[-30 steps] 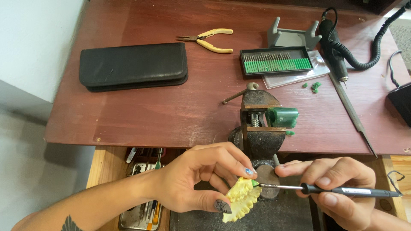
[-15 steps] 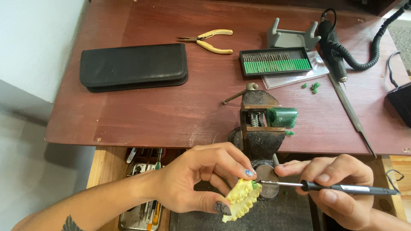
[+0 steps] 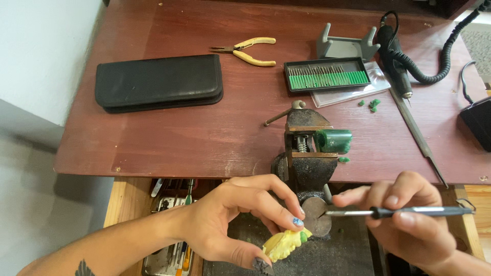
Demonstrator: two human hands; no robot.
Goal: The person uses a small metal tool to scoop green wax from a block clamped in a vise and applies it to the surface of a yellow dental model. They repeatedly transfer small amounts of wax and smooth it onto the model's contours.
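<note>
left hand fingers clamped on pale yellow ridged piece | right hand fingers clamped on slim tool

At a reddish-brown workbench, a left hand pinches a yellow carved piece between thumb and fingers, while the right hand holds a slim black-handled tool level, its tip pointing toward the piece. A small vise clamped to the bench edge stands just above the hands, with a green block at its side. Farther back lie a black case, yellow-handled pliers, a tray of green-shanked burs, a long file and a corded rotary handpiece.
</note>
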